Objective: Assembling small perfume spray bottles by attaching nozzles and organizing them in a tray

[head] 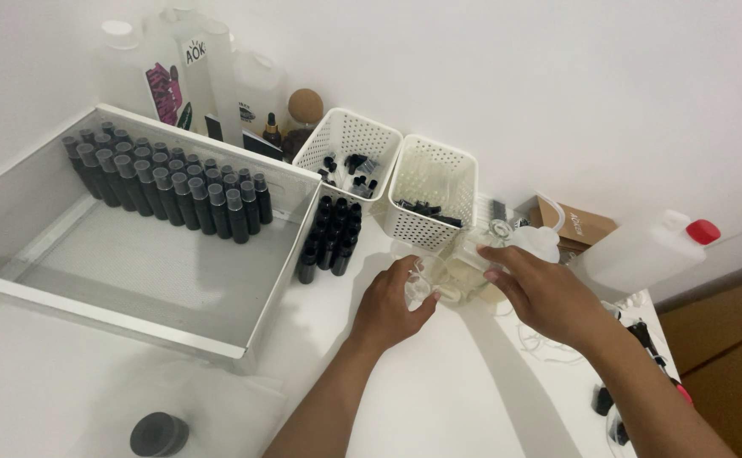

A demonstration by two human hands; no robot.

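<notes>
Near the desk's front edge sits a black cap (159,433). Left hand (390,301) curls around a small clear bottle (419,288), light and slippery; right hand (545,288) steadies it, fingers half-curled.

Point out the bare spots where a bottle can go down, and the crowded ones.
Free: the near half of the large white mesh tray, in front of its rows of small black bottles; the white tabletop between the forearms. Crowded: around the left hand and right hand, and below the two white perforated baskets.
</notes>
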